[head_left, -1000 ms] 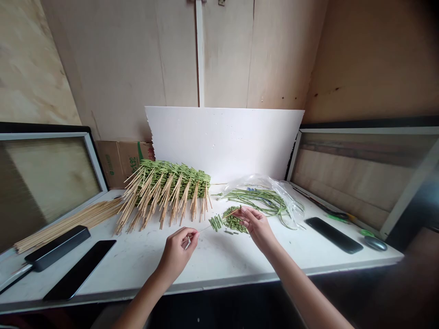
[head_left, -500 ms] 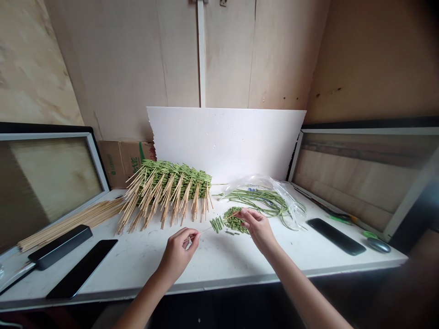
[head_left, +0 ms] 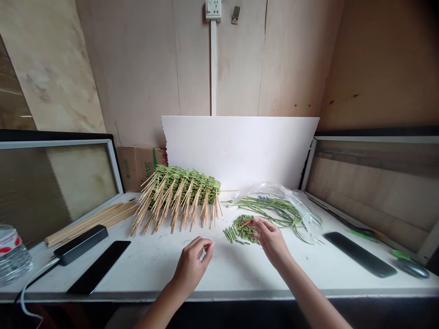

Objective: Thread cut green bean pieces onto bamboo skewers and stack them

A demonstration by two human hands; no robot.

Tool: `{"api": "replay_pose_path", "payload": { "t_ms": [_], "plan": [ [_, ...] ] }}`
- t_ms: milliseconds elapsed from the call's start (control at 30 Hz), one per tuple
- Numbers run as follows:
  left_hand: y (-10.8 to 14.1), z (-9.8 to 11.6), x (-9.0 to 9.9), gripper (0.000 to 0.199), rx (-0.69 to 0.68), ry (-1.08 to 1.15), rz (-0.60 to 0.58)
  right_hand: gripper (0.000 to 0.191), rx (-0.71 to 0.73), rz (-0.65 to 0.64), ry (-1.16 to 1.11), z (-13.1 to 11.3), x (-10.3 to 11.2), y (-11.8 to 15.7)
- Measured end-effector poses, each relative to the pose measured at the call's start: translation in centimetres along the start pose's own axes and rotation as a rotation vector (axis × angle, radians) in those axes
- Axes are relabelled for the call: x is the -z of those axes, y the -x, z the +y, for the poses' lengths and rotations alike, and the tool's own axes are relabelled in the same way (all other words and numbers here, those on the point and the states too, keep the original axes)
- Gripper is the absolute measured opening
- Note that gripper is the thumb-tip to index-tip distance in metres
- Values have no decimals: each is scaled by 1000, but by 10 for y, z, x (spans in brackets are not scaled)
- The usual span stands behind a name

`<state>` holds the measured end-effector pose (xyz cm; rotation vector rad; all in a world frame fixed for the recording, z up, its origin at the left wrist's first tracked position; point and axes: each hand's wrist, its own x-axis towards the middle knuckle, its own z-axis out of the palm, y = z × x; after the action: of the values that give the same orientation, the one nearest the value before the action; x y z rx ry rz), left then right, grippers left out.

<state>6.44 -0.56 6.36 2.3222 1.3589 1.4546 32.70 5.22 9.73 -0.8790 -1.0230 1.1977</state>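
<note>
My left hand (head_left: 195, 259) is closed in a pinch on the thin end of a wooden skewer (head_left: 218, 240). Several short cut pieces of long green bean (head_left: 230, 234) sit side by side across that skewer. On the other side of these pieces, my right hand (head_left: 269, 236) pinches a stick end (head_left: 244, 224); whether it is the same skewer I cannot tell. Just behind the right hand lies a heap of cut bean pieces (head_left: 247, 234) on the white table (head_left: 206, 278). At the back left, many finished bean skewers (head_left: 187, 183) are stacked, their bare sticks pointing forward.
Bare skewers (head_left: 92, 221) lie at left, beside a black box with a cable (head_left: 81, 244), a phone (head_left: 99, 267) and a water bottle (head_left: 12, 256). Whole long beans (head_left: 267, 208) lie by a clear plastic bag (head_left: 302, 210). A dark flat case (head_left: 359, 254) and mouse (head_left: 412, 267) are at right.
The camera view has shifted, so everything appears further right and slightly lower, and the bottle and wall socket now show. Both hands keep their pinches, with the bean pieces still between them.
</note>
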Motion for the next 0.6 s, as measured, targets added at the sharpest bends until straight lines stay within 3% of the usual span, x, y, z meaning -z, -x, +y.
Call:
{"api": "replay_pose_path", "payload": {
  "t_ms": [300,600],
  "plan": [
    [-1,-1,-6,15,53,159,19,40,32,73,-13,-16,-1,3],
    [0,-5,-3,16,-29,181,-27,38,40,113,-9,-12,-8,6]
  ]
}}
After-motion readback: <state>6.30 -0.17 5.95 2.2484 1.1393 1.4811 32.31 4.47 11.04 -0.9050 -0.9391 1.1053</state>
